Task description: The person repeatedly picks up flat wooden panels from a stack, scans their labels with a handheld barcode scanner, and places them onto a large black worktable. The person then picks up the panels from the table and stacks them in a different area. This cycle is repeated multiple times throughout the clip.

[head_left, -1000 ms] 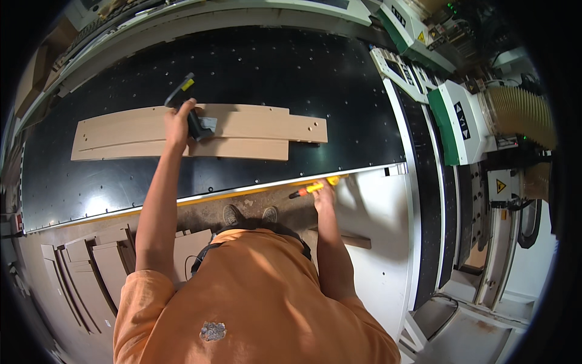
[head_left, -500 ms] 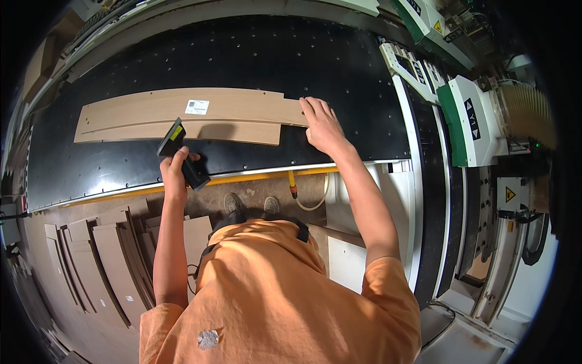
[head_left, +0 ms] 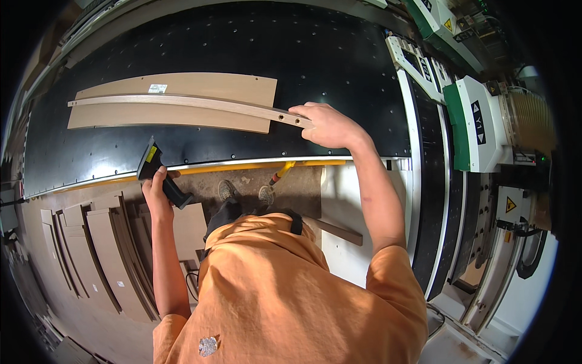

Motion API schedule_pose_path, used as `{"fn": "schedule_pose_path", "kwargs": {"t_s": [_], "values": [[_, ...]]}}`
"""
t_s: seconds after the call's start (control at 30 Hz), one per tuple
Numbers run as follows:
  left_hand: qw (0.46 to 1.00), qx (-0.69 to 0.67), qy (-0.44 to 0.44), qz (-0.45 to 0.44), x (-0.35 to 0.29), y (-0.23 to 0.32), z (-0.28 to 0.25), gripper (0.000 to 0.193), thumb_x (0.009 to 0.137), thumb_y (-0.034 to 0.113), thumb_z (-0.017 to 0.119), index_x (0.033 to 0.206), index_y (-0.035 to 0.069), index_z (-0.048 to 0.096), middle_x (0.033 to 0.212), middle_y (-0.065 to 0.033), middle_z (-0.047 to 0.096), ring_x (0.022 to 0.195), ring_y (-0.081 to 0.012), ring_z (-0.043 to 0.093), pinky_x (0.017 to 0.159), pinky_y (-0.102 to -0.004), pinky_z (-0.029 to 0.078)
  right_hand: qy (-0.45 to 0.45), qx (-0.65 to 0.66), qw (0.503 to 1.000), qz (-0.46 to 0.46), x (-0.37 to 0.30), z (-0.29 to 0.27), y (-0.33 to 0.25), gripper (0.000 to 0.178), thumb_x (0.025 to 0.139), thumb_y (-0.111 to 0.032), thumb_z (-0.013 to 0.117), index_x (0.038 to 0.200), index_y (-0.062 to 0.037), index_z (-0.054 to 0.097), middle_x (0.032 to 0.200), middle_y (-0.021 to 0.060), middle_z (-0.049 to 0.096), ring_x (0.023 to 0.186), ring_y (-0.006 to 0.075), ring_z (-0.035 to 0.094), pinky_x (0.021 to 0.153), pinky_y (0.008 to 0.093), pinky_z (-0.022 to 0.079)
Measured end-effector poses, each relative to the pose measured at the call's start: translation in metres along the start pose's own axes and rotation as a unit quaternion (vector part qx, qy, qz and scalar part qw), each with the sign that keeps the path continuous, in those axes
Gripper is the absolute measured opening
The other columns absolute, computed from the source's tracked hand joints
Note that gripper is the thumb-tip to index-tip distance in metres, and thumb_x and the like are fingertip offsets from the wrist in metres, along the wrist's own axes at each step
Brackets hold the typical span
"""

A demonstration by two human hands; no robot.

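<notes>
The right hand (head_left: 333, 126) is clamped on the right end of a narrow board (head_left: 182, 99), which reaches left, edge up, over a wider panel (head_left: 182, 116) on the black bench (head_left: 303, 60); contact between them is unclear. Gripped at one end only, the board could twist and scuff the panel. The left hand (head_left: 156, 188) grips a black handheld scanner (head_left: 173, 188) near the bench's front edge, which it could knock if swung carelessly.
</notes>
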State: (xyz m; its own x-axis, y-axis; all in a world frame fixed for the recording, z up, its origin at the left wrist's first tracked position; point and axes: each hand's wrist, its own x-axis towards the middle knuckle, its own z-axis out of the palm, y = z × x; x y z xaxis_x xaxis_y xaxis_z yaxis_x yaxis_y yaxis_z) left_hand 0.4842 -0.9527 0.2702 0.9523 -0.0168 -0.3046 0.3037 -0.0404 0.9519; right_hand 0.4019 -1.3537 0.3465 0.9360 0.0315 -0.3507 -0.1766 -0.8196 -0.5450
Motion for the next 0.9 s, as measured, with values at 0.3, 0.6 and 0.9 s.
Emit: {"fn": "schedule_pose_path", "kwargs": {"t_s": [0.3, 0.6, 0.9], "values": [[0.994, -0.008, -0.102, 0.032, 0.028, 0.028, 0.008, 0.037, 0.088, 0.034, 0.067, 0.095, -0.003, 0.066, 0.084, -0.0114, 0.071, 0.052, -0.0065, 0.052, 0.040, -0.0223, 0.034, 0.008, -0.024, 0.999, 0.030, -0.020, -0.009, -0.039, 0.058, 0.078, -0.008, 0.059, 0.135, 0.0025, 0.055, 0.121, 0.0198, 0.061, 0.115, 0.0364, 0.058, 0.102, 0.0402, 0.047], [0.966, -0.046, -0.219, 0.127, 0.028, 0.064, 0.018, 0.050, 0.077, 0.043, 0.069, 0.103, 0.000, 0.063, 0.109, -0.0149, 0.069, 0.092, -0.0154, 0.056, 0.082, -0.0302, 0.042, 0.109, -0.091, 0.990, -0.005, -0.020, 0.027, -0.110, 0.065, 0.081, -0.011, 0.069, 0.140, 0.0035, 0.047, 0.115, 0.0179, 0.051, 0.110, 0.0351, 0.054, 0.099, 0.0427, 0.045], [0.971, -0.213, -0.094, -0.057, 0.018, 0.022, -0.057, 0.058, 0.078, 0.035, 0.069, 0.123, -0.001, 0.056, 0.087, -0.0078, 0.065, 0.063, -0.0120, 0.060, 0.049, -0.0262, 0.047, 0.123, 0.059, 0.950, -0.282, 0.041, 0.111, -0.193, 0.073, 0.084, -0.042, 0.076, 0.133, 0.0046, 0.049, 0.131, 0.0194, 0.050, 0.125, 0.0330, 0.047, 0.106, 0.0477, 0.041]]}}
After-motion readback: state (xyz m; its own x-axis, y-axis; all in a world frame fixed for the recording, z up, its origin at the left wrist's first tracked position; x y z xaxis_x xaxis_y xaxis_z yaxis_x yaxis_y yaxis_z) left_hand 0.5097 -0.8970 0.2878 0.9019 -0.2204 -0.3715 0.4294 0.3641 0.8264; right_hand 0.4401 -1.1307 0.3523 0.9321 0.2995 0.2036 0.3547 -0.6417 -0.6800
